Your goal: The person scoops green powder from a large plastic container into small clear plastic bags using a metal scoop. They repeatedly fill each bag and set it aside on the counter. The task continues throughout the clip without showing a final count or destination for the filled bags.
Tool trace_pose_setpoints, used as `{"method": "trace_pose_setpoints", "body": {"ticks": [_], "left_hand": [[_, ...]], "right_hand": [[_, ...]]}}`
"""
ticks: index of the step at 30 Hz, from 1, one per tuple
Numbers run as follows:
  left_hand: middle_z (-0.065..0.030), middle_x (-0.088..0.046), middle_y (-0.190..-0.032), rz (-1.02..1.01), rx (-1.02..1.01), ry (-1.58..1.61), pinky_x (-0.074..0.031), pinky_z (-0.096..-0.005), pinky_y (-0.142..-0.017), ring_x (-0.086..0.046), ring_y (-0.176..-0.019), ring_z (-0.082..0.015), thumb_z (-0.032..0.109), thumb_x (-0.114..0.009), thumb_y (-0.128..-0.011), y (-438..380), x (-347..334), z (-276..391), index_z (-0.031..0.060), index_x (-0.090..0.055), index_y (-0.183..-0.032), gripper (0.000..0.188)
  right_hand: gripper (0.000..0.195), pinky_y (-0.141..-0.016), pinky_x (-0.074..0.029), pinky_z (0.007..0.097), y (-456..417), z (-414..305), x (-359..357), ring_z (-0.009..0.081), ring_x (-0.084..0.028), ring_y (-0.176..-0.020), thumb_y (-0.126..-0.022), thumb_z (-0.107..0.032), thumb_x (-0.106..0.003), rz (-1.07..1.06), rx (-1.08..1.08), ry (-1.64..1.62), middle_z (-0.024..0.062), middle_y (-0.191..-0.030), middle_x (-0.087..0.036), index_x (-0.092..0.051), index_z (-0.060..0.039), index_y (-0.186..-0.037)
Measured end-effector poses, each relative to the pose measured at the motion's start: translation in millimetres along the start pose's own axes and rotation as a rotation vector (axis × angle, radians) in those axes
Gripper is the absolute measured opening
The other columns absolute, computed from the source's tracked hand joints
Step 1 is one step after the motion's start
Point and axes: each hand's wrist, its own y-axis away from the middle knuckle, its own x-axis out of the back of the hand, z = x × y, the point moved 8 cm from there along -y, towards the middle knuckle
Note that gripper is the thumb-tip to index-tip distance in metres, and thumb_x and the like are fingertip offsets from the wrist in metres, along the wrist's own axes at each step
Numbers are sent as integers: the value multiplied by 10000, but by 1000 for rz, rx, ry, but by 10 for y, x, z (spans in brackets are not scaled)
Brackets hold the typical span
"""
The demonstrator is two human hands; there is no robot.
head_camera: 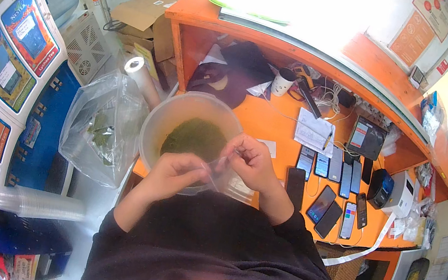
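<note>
Both hands meet over the near right rim of a round translucent plastic tub [154, 117], which holds green powder or finely cut herb [196, 138]. My left hand [178, 172] pinches one edge of a small clear plastic bag [216, 168] between thumb and fingers. The fingers of my right hand [247, 160] grip the same bag's other side, near its top. Much of the bag is hidden by the fingers. Flat clear plastic bags [238, 188] lie on the orange desk beside the tub. Left of the tub stands a large clear bag [105, 132] with green contents.
Several phones [322, 203] lie on the desk to the right, near a written sheet with a pen [315, 131] and a small white printer [403, 195]. A paper cup [283, 82] stands behind. At left are a plastic roll [142, 79], stacked clear cups [43, 204] and a drinks dispenser [11, 67].
</note>
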Motion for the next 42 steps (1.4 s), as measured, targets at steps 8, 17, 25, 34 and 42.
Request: {"method": "trace_pose_setpoints", "body": {"ticks": [8, 17, 25, 34, 42], "left_hand": [[-39, -703, -830, 321, -146, -301, -496, -250, -688, -629, -757, -96, 75, -695, -880, 63, 241, 118, 5, -681, -834, 85], [-91, -666, -799, 288, -226, -501, -498, -304, -670, -643, -707, -198, 102, -681, -871, 47, 215, 111, 14, -671, -870, 88], [-40, -640, -689, 335, -201, -720, -489, -269, -616, -599, -644, -103, 61, -693, -821, 104, 227, 200, 2, -614, -785, 105], [-169, -614, -1146, 325, -108, -605, -468, -343, -890, -599, -1061, -242, 215, -662, -867, 169, 502, 372, 20, -581, -1172, 371], [-211, -253, -1537, -287, -95, -119, -163, -375, -1169, -217, -1447, -271, 395, -413, -1015, 386, 118, 223, -82, -179, -1488, 711]], "right_hand": [[276, -771, -518, 316, -84, -416, -239, 196, -666, -871, -781, -74, -769, 99, 275, 717, 88, -933, -676, -644, -30, -1024], [152, -663, -537, 327, -61, -117, -366, 257, -688, -736, -806, -131, -732, 47, 168, 772, 119, -811, -687, -688, -49, -926], [134, -635, -527, 348, -53, -280, -417, 265, -653, -712, -741, -70, -701, 178, 407, 1074, 79, -811, -658, -663, -78, -870], [107, -638, -503, 348, -71, -470, -856, 234, -609, -721, -723, -101, -685, -281, 592, 1054, 35, -770, -577, -668, -102, -828], [94, -641, -528, 388, -266, -497, -980, 279, -672, -777, -818, -136, -671, -464, 428, 791, 92, -881, -669, -666, -83, -895]]}}
